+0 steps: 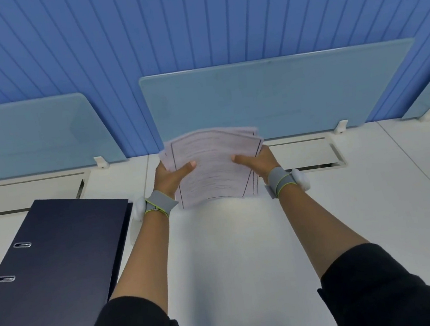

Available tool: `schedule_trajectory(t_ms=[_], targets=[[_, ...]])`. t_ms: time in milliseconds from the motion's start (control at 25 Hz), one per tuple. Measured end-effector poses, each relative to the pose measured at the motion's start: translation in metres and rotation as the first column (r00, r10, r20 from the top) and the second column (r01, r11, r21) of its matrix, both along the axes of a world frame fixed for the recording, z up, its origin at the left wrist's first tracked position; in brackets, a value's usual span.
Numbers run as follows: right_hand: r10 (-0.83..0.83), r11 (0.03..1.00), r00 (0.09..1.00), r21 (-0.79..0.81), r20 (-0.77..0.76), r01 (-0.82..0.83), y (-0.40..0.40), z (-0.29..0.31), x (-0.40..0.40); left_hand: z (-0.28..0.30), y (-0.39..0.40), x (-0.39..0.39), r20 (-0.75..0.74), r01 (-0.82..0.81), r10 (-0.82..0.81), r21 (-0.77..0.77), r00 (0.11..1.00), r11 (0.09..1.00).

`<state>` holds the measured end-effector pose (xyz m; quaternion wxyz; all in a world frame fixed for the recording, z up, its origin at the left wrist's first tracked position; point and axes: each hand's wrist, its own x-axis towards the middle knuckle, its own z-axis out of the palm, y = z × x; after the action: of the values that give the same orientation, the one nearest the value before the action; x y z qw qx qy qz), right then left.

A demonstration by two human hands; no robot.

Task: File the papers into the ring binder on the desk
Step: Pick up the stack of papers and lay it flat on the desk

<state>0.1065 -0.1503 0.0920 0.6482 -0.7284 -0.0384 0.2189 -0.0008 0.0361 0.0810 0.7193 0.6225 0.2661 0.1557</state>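
We hold a stack of white printed papers point(212, 163) in the middle of the frame, above the white desk point(246, 240). Our left hand point(168, 178) grips the left edge, with its thumb pressed on the top sheet. Our right hand point(258, 161) grips the right edge the same way. The other fingers are hidden behind the sheets, so we cannot tell how they sit. The sheets fan out a little at the top. The dark blue ring binder point(52, 266) lies closed and flat at the lower left of the frame, just beside our left arm. Grey bands point(279, 180) wrap both wrists.
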Motion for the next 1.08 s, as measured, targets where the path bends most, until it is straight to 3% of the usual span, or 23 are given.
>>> schedule_trajectory(t_ms=[120, 240, 320, 480, 680, 840, 1080], targets=[[0.081, 0.981, 0.997, -0.179, 0.009, -0.078, -0.004, -0.017, -0.007, -0.007, -0.006, -0.003, -0.073, 0.013, -0.014, -0.016, 0.997, 1.000], [0.003, 0.991, 0.998, -0.137, 0.067, 0.006, -0.001, -0.015, -0.008, -0.003, -0.009, 0.002, -0.046, -0.133, 0.130, -0.047, 0.990, 0.990], [0.002, 0.995, 0.999, -0.100, 0.054, 0.003, -0.002, -0.012, -0.008, -0.003, -0.005, 0.003, -0.037, -0.120, 0.118, -0.050, 0.992, 0.992], [0.074, 0.980, 0.996, -0.184, -0.040, -0.080, -0.010, -0.025, -0.014, -0.014, -0.008, -0.001, -0.143, 0.042, -0.037, 0.031, 0.989, 0.999], [-0.069, 0.993, 0.997, -0.100, -0.030, 0.066, -0.003, -0.021, -0.013, -0.008, -0.017, 0.011, -0.058, -0.135, 0.140, 0.078, 0.988, 0.988], [-0.124, 0.974, 0.992, -0.189, 0.006, 0.123, 0.000, -0.033, -0.025, -0.032, -0.026, 0.006, -0.218, -0.106, 0.124, 0.094, 0.968, 0.990], [-0.094, 0.971, 0.994, -0.217, 0.054, 0.104, 0.012, -0.043, -0.031, -0.043, -0.024, -0.006, -0.217, -0.192, 0.195, 0.036, 0.957, 0.981]])
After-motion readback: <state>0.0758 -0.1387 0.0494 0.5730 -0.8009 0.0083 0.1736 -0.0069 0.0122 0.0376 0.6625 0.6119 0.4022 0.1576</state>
